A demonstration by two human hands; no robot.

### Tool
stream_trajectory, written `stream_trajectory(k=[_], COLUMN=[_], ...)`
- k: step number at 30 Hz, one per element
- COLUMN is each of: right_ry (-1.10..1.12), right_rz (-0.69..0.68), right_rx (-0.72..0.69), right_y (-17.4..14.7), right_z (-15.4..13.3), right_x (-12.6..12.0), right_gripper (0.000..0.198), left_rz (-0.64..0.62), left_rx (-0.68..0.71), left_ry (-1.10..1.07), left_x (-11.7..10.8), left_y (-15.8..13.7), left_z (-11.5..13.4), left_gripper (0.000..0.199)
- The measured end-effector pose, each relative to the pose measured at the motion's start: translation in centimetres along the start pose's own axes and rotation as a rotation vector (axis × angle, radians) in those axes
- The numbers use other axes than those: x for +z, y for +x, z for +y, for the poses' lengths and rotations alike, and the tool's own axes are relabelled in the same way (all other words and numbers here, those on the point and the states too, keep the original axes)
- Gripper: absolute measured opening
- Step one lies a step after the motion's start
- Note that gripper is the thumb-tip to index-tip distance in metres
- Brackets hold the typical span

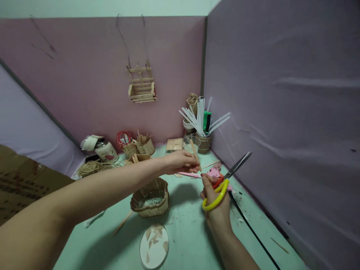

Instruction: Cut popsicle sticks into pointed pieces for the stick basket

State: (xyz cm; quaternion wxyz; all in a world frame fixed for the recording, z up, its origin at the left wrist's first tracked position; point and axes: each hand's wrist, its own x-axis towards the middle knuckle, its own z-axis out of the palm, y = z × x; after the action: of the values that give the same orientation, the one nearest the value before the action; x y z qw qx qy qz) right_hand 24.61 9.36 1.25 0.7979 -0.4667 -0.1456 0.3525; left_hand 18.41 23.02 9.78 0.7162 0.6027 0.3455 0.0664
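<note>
My left hand [182, 162] reaches across the table with its fingers closed on a flat wooden craft stick [194, 149], which points upward. My right hand [216, 198], just to the right and nearer, holds a pair of scissors [238, 165] by yellow and red handles. The blades look closed together and point up and right, away from the stick. Behind the scissors lies a pink glue gun [214, 172], partly hidden, with a black cord running toward the near right. A basket [154, 210] faced with wooden sticks stands below my left forearm.
A round white lid [152, 258] with small wooden pieces lies in front. At the back are a tin of white glue sticks [204, 144], small stick-filled pots [146, 146], a jar [106, 150] and twine [94, 168]. A stick-built holder [143, 92] hangs on the pink wall.
</note>
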Motion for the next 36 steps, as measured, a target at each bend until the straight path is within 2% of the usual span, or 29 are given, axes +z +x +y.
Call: stream_trajectory(k=[3,7,9,12,13,17,25,27,32,34,36], right_ry=[0.005,0.006,-0.002,-0.017,-0.02,-0.036,-0.075,-0.061,0.013,0.013,-0.008], right_rz=[0.016,0.013,0.002,-0.016,-0.021,-0.034,-0.03,-0.028,-0.078,-0.091,-0.102], right_rx=[-0.016,-0.029,-0.026,-0.006,0.0,0.014,0.059,0.063,0.031,0.034,0.045], right_y=[0.2,0.1,0.0,-0.2,-0.2,-0.4,-0.7,-0.9,-1.2,-1.3,-1.3], right_z=[-0.1,0.0,0.1,0.3,0.4,0.6,0.4,0.3,-0.1,-0.2,-0.1], right_x=[0.0,-0.1,-0.1,-0.2,-0.2,0.0,0.1,0.1,0.1,0.2,0.2], right_gripper=[0.035,0.036,0.035,0.033,0.032,0.034,0.035,0.034,0.034,0.034,0.035], left_rz=[-0.064,-0.04,0.043,0.243,0.257,0.216,0.201,0.277,0.624,0.665,0.648], left_rx=[-0.001,0.025,0.056,0.167,0.179,0.158,0.105,0.168,0.478,0.543,0.559], left_ry=[0.046,0.163,0.224,0.312,0.334,0.418,0.574,0.623,0.735,0.786,0.834], left_x=[1.1,0.9,0.0,-2.0,-2.6,-4.3,-4.9,-5.3,-6.2,-6.2,-6.0], left_y=[-1.0,-1.6,-1.8,-1.9,-1.9,-1.6,-1.2,-0.7,2.2,3.8,5.4], left_z=[-0.8,-0.8,0.0,1.9,2.6,4.3,4.9,5.4,5.6,4.9,4.2], left_gripper=[0.021,0.031,0.034,0.032,0.029,0.021,0.016,0.014,0.012,0.007,0.005])
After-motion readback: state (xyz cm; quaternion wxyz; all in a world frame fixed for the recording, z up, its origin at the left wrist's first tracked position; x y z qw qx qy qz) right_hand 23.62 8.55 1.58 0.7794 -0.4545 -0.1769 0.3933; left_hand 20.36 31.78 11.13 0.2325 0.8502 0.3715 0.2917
